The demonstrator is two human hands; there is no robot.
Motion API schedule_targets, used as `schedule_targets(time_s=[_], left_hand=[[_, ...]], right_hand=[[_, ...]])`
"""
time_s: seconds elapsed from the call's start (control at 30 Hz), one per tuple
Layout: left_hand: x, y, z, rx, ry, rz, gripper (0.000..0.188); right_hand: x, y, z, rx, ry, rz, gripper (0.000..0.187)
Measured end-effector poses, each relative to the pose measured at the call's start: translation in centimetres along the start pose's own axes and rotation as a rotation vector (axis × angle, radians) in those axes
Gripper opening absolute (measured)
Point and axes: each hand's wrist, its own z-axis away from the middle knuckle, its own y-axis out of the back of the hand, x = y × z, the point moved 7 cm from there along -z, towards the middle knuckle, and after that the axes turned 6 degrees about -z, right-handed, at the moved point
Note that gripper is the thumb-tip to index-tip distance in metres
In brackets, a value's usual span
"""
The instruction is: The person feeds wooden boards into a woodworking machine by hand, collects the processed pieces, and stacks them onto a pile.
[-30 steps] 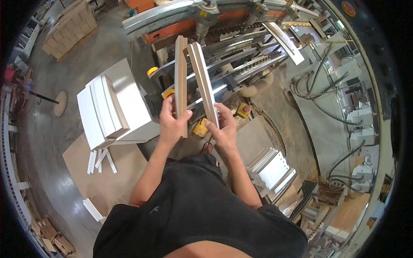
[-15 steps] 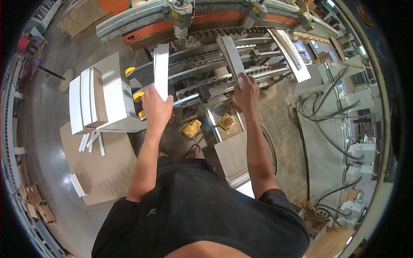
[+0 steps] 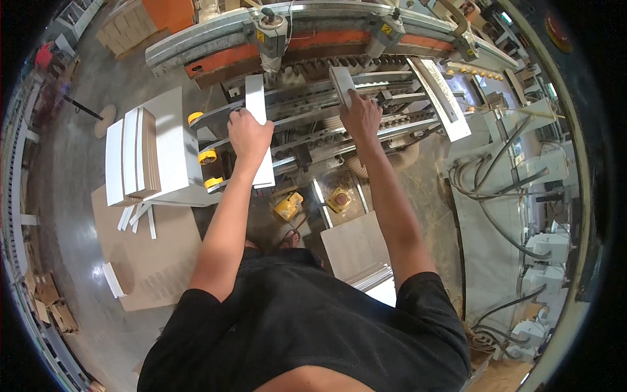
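Note:
My left hand (image 3: pixel 250 139) is closed over the left edge of a long, narrow white board (image 3: pixel 264 168), around its middle. The board lies across the metal rails (image 3: pixel 297 116) of a machine, and its near end sticks out toward me. To the right, my right hand (image 3: pixel 362 119) grips a second narrow board (image 3: pixel 341 80), pale on top. Its fingers cover the near part of that board, so the near end is hidden. Farther right, a third white strip (image 3: pixel 449 111) rests across the rails, untouched.
Stacked white panels (image 3: pixel 134 155) stand at the left beside yellow rollers (image 3: pixel 207 157). Across the back runs a machine beam (image 3: pixel 225 60) with clamp heads. A yellow pedal box (image 3: pixel 289 206) and a yellow button box (image 3: pixel 339 200) sit below the rails. Cables (image 3: pixel 486 186) hang at the right.
My left hand has shifted slightly right and away from me, and its board now reaches nearer my body. My right hand has moved forward and left along its board.

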Motion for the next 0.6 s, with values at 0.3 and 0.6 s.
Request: schedule_targets(time_s=[0.3,0.6], left_hand=[[1.5,-1.3,-0.2,0.071,0.052,0.031,0.046],[1.4,-1.3,-0.4,0.055,0.052,0.043,0.043]], right_hand=[[3.3,2.2,-3.9,0.159,0.126,0.372,0.039],[3.4,-0.6,-6.9,0.044,0.114,0.366,0.039]])
